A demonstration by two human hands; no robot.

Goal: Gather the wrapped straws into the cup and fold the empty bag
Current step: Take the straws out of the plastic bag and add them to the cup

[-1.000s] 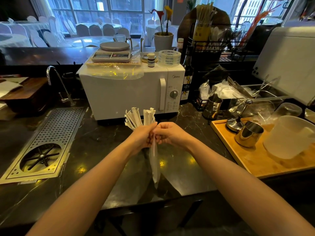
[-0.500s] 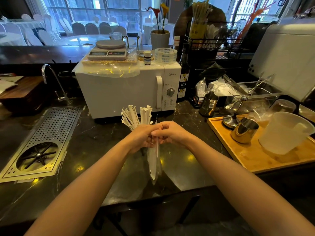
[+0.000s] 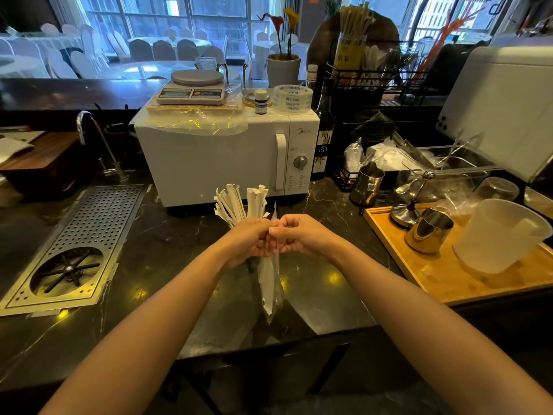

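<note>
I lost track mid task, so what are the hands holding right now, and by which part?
Both hands, left hand and right hand, pinch the top edge of the clear plastic bag, which hangs down between them.

Lighting is mixed and moderately dim. Cool blue daylight enters through the windows point(image 3: 167, 22) along the top edge; warm overhead sources leave small yellow glare spots on the dark glossy counter point(image 3: 167, 253) near its front edge. The white microwave point(image 3: 209, 163) is evenly lit and sharp. The plastic sheet point(image 3: 194, 122) on it shows yellow glints. Wide-angle distortion bends lines toward the corners. Forearms at the bottom edge appear slightly soft.
</note>
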